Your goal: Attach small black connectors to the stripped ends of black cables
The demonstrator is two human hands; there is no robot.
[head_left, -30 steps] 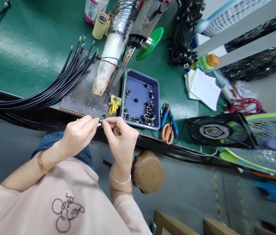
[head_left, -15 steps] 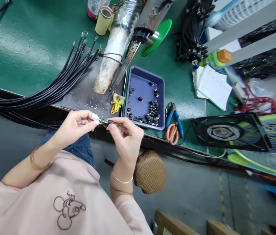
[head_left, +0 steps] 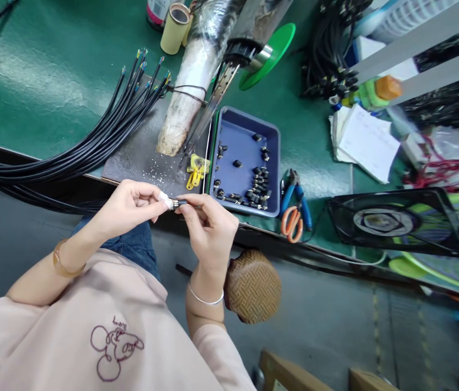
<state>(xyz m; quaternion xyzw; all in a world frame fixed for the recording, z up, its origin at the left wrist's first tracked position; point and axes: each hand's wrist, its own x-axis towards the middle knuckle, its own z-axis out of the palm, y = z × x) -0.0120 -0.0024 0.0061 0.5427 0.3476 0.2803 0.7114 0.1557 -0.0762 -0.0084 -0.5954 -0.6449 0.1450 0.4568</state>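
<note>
Just in front of the bench edge, my left hand is closed in a pinch, with white coverings on its fingertips. It grips thin coloured wires, now mostly hidden by those fingertips. Facing it, my right hand pinches a small black connector between thumb and forefinger. Pale metallic prongs on the connector point left and meet the left fingertips. Beyond the hands, a yellow clip-like piece lies on the dark board. A blue tray of small black connectors stands to its right.
A soldering iron hangs over the board beside a white wrapped tube. Black cables with stripped ends lie left. Blue-handled pliers and orange-handled scissors are right of the tray. A fan and stool are further right.
My hands have come closer together, and the coloured wires that showed between them are now covered by the left fingertips. The bench has shifted slightly right in view.
</note>
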